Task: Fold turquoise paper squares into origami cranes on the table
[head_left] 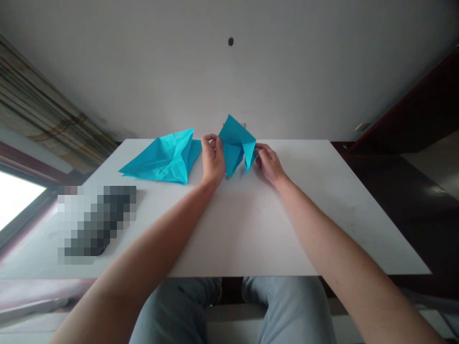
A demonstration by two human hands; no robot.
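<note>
My left hand (213, 160) and right hand (268, 165) pinch the light, crisply creased turquoise folded paper (236, 145) by its edges (fingertips only, it's flimsy) near the far edge of the white tabletop (304, 162).

Room view: matte pale-grey painted wall (229, 76) fills the far side, marked by one small dark round hole (231, 41). Left, a beige-and-brown striped curtain (46, 110) hangs beside a bright glazed window (17, 203) in a dark frame. Right, a dark red-brown wooden cabinet (405, 110) stands over a dark glossy floor (394, 200). White rectangular tabletop (304, 191) in foreground; light diffuse.
</note>
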